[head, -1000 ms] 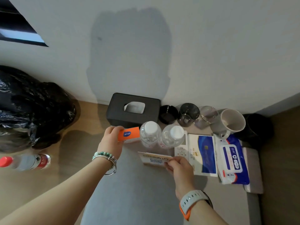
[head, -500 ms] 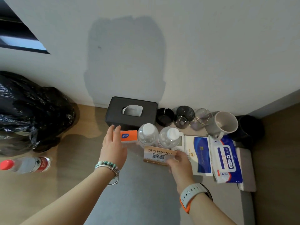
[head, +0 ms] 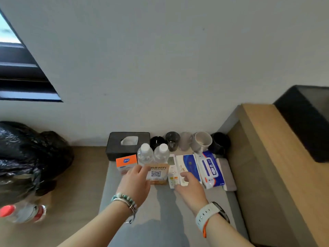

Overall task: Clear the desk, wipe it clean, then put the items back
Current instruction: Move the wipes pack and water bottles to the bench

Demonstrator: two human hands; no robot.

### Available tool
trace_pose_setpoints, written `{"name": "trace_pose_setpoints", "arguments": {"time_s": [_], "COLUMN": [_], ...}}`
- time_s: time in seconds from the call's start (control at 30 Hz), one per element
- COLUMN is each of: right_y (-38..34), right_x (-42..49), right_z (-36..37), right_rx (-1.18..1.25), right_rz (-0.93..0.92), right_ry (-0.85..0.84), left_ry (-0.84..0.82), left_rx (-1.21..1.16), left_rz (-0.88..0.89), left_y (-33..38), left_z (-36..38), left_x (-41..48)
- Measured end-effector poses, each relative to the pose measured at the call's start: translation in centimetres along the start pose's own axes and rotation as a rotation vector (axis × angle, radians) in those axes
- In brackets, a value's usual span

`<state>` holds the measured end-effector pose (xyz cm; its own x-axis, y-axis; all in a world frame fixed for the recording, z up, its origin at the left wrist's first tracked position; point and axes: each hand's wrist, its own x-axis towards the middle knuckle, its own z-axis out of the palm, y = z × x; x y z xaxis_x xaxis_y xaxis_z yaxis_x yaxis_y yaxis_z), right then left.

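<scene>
The WiFi sign [head: 157, 173] now stands on the desk [head: 160, 211], released beside the orange box [head: 126, 164]. Left hand [head: 136, 183] and right hand [head: 191, 188] hover loosely spread, empty; the putting-back looks nearly finished.

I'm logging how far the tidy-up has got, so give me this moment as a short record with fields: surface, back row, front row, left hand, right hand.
surface: grey desk, against the wall
back row: black tissue box, dark glass, white mug
front row: orange box, two water bottles, WIFI sign, remote, wipes pack
left hand: open, fingertips at the WIFI sign
right hand: open, over the remote's near end, holding nothing
</scene>
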<state>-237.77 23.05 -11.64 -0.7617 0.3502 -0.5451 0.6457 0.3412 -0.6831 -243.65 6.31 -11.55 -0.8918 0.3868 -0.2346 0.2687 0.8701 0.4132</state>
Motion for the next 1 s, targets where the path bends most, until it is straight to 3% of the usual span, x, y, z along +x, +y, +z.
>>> {"name": "trace_pose_setpoints", "arguments": {"time_s": [0.27, 0.53, 0.73, 1.0], "right_y": [2.1, 7.7, 15.3, 29.7], "right_x": [-10.8, -21.3, -30.9, -47.2], "right_z": [-3.4, -8.2, -11.7, -12.7], "right_rx": [-0.152, -0.122, 0.000, 0.111], "right_rz": [-0.040, 0.028, 0.070, 0.283], "right_ry": [0.254, 0.534, 0.745, 0.937], "left_ry": [-0.061, -0.118, -0.152, -0.309], "left_rx": [0.117, 0.143, 0.136, 0.204], "left_rz": [0.334, 0.679, 0.920, 1.227], "left_y": [6.8, 16.5, 25.1, 35.0], "left_z": [-2.8, -1.7, 2.0, 10.0], "left_x": [-5.1, -11.7, -19.8, -36.6]}}
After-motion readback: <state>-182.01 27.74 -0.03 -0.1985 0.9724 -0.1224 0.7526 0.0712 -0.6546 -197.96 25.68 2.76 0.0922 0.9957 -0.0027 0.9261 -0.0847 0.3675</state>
